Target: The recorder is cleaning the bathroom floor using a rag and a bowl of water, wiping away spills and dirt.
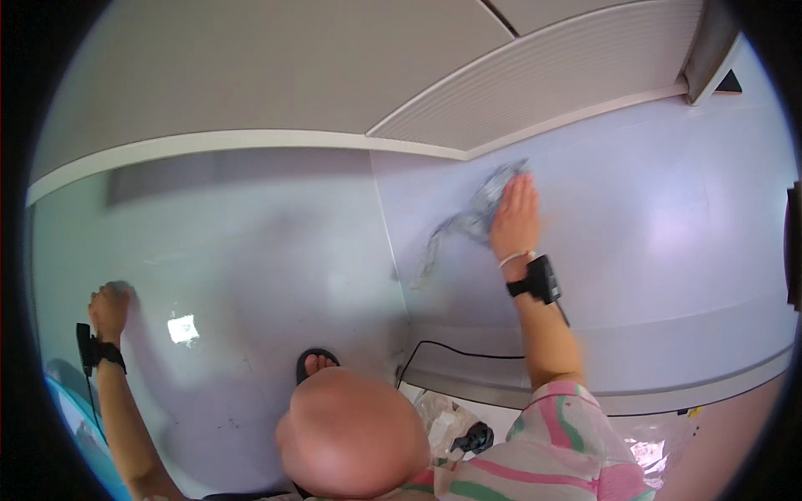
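While flat right hand [517,219] covers cloth [480,219] | left hand [109,311]: grip unclear | device [545,280] marking illegible

"Where could a hand pass?"
"Across the pale glossy surface [267,242] between the left hand [109,311] and the crumpled grey cloth [484,205], and over the lilac-white surface [660,242] right of the right hand [516,219]."
"And what blocks the way?"
"Overhead in view, a grey panel [251,75]. Low in the middle, a bent knee [355,434] and a sandalled foot [313,365], a black cable [424,341] looping beside them. At lower left, a light-blue object [96,448] crowds the left forearm [125,426]."
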### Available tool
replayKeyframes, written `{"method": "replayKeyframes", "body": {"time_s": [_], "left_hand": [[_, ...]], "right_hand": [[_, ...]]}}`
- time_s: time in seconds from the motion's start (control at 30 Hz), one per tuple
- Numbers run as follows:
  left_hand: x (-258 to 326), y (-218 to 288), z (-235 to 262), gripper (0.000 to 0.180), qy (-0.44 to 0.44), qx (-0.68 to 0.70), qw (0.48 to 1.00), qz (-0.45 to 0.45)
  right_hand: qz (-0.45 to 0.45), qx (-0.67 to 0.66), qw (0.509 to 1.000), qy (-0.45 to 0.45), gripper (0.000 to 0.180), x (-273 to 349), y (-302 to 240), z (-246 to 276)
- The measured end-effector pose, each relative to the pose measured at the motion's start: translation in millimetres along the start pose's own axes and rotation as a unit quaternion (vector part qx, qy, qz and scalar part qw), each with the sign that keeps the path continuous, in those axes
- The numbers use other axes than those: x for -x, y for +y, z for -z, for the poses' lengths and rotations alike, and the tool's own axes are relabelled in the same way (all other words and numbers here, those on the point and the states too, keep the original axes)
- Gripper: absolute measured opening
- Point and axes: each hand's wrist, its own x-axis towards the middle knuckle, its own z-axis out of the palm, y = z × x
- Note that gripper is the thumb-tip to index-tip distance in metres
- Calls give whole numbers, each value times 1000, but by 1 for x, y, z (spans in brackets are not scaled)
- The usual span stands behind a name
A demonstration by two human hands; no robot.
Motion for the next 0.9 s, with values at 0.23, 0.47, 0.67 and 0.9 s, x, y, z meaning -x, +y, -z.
{"method": "replayKeyframes", "body": {"time_s": [0.23,0.47,0.67,0.9], "left_hand": [[0,27,45,35,-35,63,997,5],[-3,26,39,36,-49,149,988,6],[-17,-1,-22,26,8,56,996,-68],[-24,11,-36,23,8,58,998,-25]], "right_hand": [[-5,28,999,27,55,-10,28,38],[14,-1,1000,-9,53,30,17,5],[-58,-16,994,87,51,-41,36,36],[-97,6,993,69,55,-48,104,68]]}}
